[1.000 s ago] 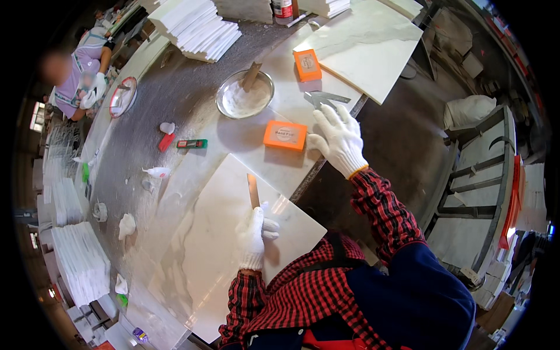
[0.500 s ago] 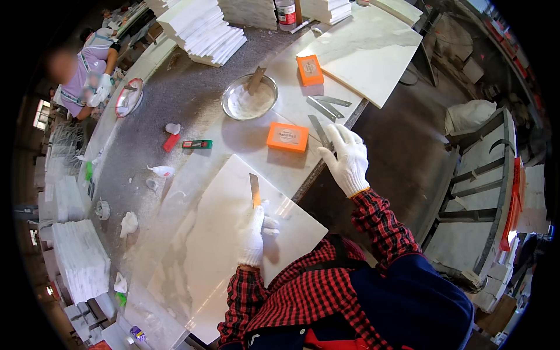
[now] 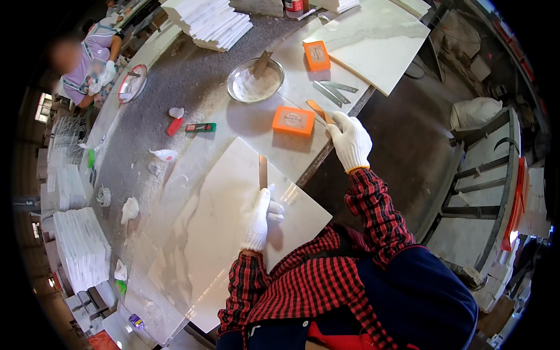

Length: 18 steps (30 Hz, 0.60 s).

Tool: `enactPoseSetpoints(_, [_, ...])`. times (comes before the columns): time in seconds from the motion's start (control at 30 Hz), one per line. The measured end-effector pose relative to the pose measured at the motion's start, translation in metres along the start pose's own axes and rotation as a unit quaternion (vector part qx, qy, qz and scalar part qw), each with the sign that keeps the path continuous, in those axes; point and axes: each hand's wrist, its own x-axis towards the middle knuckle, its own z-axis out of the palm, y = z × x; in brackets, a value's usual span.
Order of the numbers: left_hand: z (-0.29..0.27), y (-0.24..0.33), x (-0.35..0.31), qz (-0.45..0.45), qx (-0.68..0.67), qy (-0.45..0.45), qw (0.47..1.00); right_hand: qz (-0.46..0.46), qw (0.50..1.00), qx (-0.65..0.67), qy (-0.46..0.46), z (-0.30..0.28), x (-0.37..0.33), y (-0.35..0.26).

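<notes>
My left hand (image 3: 256,221), in a white knit glove, is closed on a flat metal blade (image 3: 263,172), held upright above a white marble tile (image 3: 216,239) with grey veins. My right hand (image 3: 352,140), also gloved, pinches a second metal blade (image 3: 317,111) at the table's edge; it has an orange sheen. Beside it lies an orange labelled block (image 3: 293,121). Several loose metal strips (image 3: 332,92) rest beyond, near another orange block (image 3: 317,55). A steel bowl (image 3: 230,94) holds white powder or paste, with a scraper (image 3: 262,64) standing in it.
A small green box (image 3: 200,128), a red piece (image 3: 174,127) and crumpled white scraps (image 3: 130,208) lie on the dusty table. Stacked tiles (image 3: 210,26) stand at the back and left. A metal rack (image 3: 475,192) is at the right; a co-worker (image 3: 90,64) is far left.
My right hand's fingers have closed on the blade beside them and tilted it. The left hand still holds its blade. The whole view has shifted slightly.
</notes>
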Motion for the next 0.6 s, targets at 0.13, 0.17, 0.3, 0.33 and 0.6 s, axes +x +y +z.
enactPoseSetpoints(0.13, [-0.002, -0.002, 0.001, -0.008, -0.003, 0.004, 1.000, 0.032, 0.999, 0.040, -0.002, 0.005, 0.001, 0.002])
enactPoseSetpoints(0.17, [-0.003, -0.005, 0.003, -0.006, 0.003, 0.004, 1.000, 0.045, 0.998, 0.046, -0.008, 0.005, 0.003, 0.003])
enactPoseSetpoints(0.3, [-0.002, -0.006, 0.003, -0.013, -0.016, -0.003, 1.000, 0.022, 0.999, 0.039, 0.030, 0.006, 0.004, 0.005])
enactPoseSetpoints(0.33, [0.000, -0.004, 0.003, -0.013, -0.011, 0.000, 1.000, 0.018, 0.997, 0.045, 0.051, 0.006, 0.003, 0.006])
enactPoseSetpoints(0.6, [-0.004, -0.006, 0.005, -0.041, 0.005, 0.000, 0.999, 0.117, 0.890, 0.427, -0.106, -0.024, -0.025, -0.012])
